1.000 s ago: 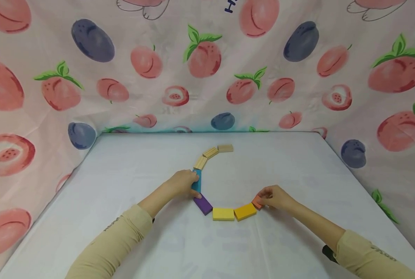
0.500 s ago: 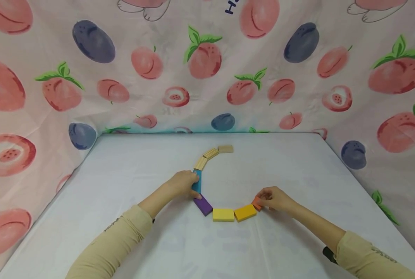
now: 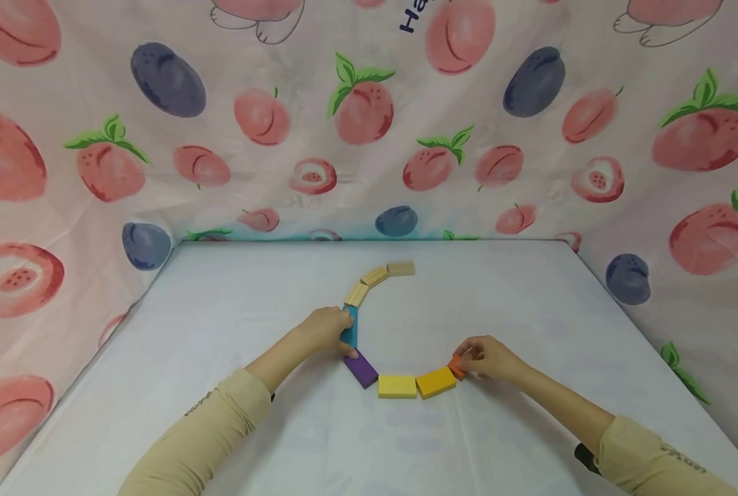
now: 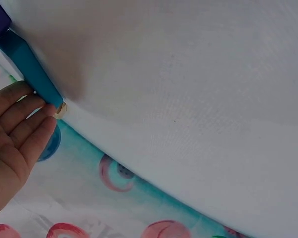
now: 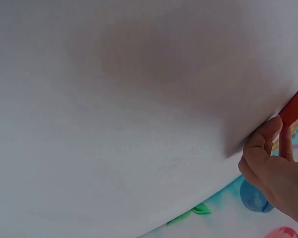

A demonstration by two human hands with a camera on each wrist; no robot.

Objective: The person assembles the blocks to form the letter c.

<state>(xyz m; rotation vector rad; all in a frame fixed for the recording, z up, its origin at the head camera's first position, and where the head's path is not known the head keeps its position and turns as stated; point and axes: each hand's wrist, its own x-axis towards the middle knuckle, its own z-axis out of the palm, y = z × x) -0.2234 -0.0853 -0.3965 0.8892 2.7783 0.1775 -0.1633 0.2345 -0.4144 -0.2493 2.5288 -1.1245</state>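
In the head view my left hand [image 3: 328, 329] is at the blue block [image 3: 350, 329], with its thumb near the purple block [image 3: 361, 370]. From the left wrist, several nearly straight fingers [image 4: 32, 114] of that hand touch the outer side of the blue block. At the other end of the curve, my right hand [image 3: 489, 357] pinches an orange-red block [image 5: 294, 106] between thumb and fingers, partly hiding it. This block stands against the orange-yellow block [image 3: 435, 382]. Between the orange-yellow and purple ones lies a yellow block [image 3: 397, 386].
Plain wooden blocks [image 3: 375, 277] carry the curved row on toward the back, ending in a flat wooden block [image 3: 400, 269]. Everything rests on a white-covered table [image 3: 251, 275]. A fruit-printed cloth [image 3: 313, 103] hangs at the back and sides.
The whole scene sits slightly lower in the head view. Both hands and the row of blocks keep their places relative to one another.
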